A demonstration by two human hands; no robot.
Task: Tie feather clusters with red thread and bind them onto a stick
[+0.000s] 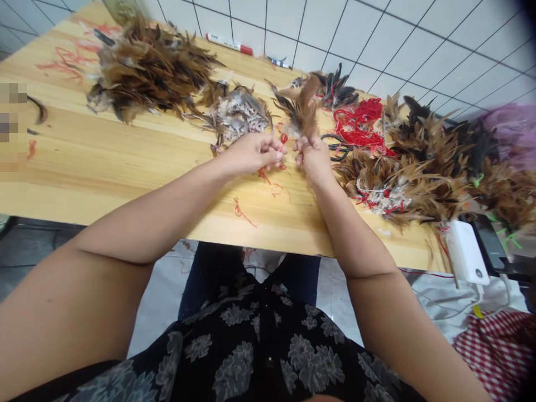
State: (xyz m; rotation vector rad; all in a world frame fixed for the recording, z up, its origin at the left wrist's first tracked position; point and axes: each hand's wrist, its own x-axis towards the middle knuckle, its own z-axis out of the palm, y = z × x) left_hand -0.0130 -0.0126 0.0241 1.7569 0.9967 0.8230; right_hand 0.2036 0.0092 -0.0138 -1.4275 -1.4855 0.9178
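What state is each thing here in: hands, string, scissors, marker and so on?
Left hand: pinching red string
Right hand: gripping feather tuft
Red yarn: heaped, tangled
Scissors: blades hidden, open or shut unclear
Marker: capped
White device: cable plugged in
Left feathers: heaped

Tabletop [104, 162] is showing wood grain, smooth, with a satin sheen. Feather bundle [307, 106] is looking soft and faintly silky; larger feather pile [154, 72] is presenting a rough, ruffled, mostly matt surface. Red string [283, 139] and tangled red skein [360, 124] are appearing fibrous and matt. Scissors [340, 147] are showing smooth dark handles; metal or plastic, cannot tell. Wall tiles [326, 22] are looking smooth and glazed. Marker [228, 43] and white device [467, 251] are showing smooth, plastic-like casings. Shirt [268, 335] and checked fabric [498, 349] are reading as matt cloth.
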